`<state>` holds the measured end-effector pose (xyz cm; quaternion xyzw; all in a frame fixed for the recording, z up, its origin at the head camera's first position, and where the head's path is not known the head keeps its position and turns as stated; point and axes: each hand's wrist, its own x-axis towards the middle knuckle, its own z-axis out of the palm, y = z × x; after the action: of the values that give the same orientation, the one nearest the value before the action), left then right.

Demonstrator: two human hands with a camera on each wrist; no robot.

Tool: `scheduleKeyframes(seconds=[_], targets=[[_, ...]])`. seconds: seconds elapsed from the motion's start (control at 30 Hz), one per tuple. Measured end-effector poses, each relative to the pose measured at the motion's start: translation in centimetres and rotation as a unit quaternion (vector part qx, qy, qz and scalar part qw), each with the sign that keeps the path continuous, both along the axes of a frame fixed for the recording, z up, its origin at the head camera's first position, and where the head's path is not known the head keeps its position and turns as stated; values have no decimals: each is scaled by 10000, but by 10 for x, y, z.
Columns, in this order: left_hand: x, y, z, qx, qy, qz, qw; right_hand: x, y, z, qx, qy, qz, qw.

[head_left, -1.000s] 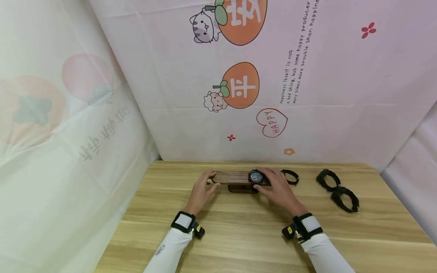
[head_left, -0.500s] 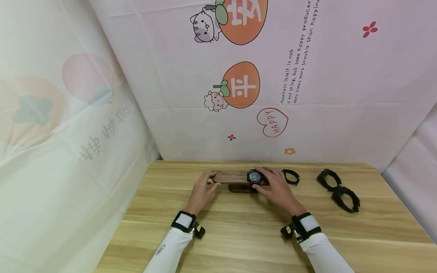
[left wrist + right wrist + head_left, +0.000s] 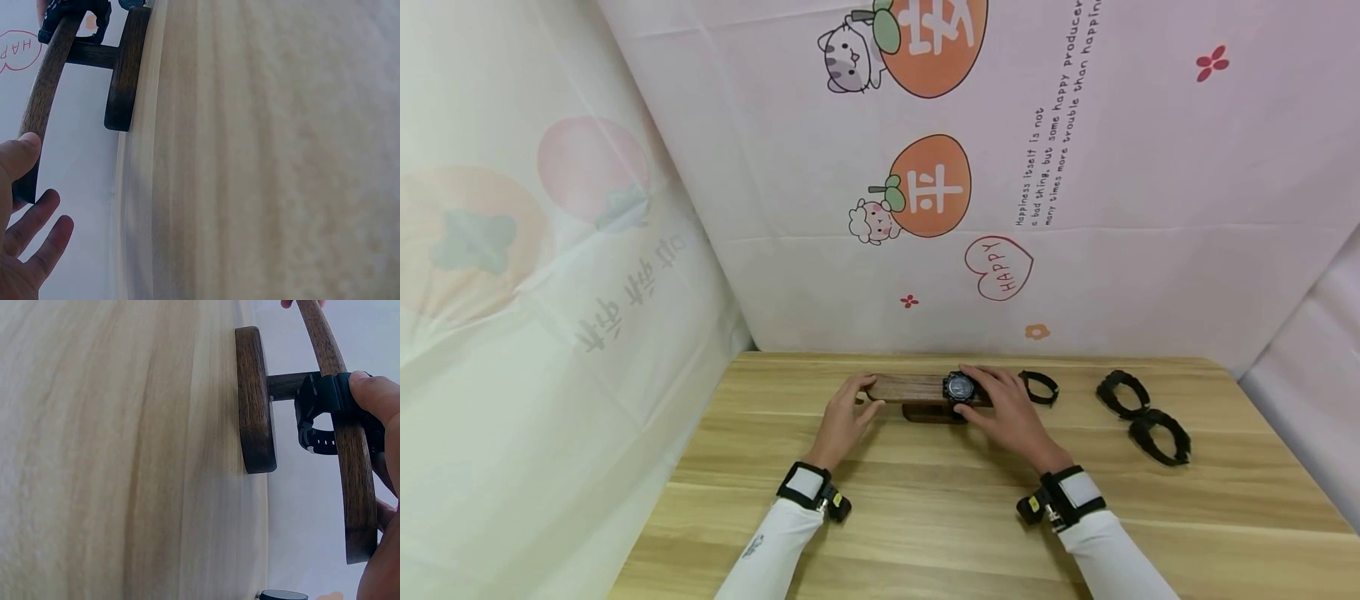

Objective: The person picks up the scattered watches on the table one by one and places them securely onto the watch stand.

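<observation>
While the left hand (image 3: 841,421) pinches the left end of a dark wooden bar (image 3: 906,388), its thumb lying on the wood and two fingers spread off it, the grip seems meant to keep the stand from tipping or sliding. The bar is the top of that stand; a short post (image 3: 286,386) joins it to a base (image 3: 925,414), which rests near the far edge of the table (image 3: 925,517). Right of the post, a black watch (image 3: 958,387) is looped around the bar, dial facing the person. The right hand (image 3: 1009,415) holds the watch, thumb pressed against it and fingers reaching behind the bar, probably to set its place along the wood. Beyond that hand lies a black strap loop (image 3: 1053,388); farther right, two thicker loops (image 3: 1105,392) sit end to end, seemingly touching, perhaps kept aside within reach. No box or tray shows; the closest thing to a container is the watch's closed loop, with the bar running through it.
</observation>
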<state>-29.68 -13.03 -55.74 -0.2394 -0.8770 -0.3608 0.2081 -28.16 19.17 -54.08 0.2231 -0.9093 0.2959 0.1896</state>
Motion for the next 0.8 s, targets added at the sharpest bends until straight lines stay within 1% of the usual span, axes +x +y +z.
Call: scheduleKeyframes(seconds=[0.33, 0.53, 0.8], targets=[[-1, 0, -1, -32, 41, 15, 10000, 0, 1, 2, 56, -94, 13, 9999], [0, 0, 0, -50, 187, -10, 9998, -1, 5, 3, 163, 65, 52, 9998], [1, -1, 2, -34, 93, -7, 10000, 2, 17, 11, 174, 163, 86, 9997]])
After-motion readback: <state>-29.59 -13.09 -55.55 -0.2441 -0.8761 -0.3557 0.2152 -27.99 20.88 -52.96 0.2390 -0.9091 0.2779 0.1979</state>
